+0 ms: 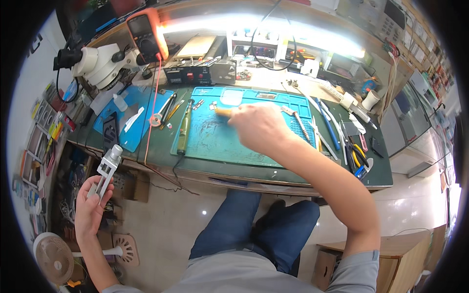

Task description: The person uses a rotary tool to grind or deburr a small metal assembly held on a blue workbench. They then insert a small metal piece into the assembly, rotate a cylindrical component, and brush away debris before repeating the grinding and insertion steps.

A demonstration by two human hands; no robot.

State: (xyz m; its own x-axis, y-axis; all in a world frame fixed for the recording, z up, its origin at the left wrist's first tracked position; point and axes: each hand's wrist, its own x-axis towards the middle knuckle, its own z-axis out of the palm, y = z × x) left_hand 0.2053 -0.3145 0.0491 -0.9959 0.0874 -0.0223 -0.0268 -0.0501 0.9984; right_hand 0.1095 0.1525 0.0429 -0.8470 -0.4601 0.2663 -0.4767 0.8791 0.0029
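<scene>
My left hand (pixel 89 212) is off the bench's left front edge, its fingers closed round a silver metal clamp (pixel 108 168) with a round knob at the top. My right hand (pixel 259 126) is over the blue repair mat (pixel 210 139), closed on a short yellow-orange tool (pixel 223 112) whose working end I cannot make out. Just beyond that tool's tip lie small metal parts (pixel 212 105). A green-handled pen-like tool (pixel 184 129) rests along the mat's left side.
A microscope (pixel 100 61) and an orange multimeter (pixel 146 34) stand at the back left. Pliers (pixel 359 154), tweezers (pixel 320 132) and a blue-handled tool (pixel 328 124) lie to the right. A phone (pixel 111 129) is at the left, with a red cable (pixel 152 110) nearby.
</scene>
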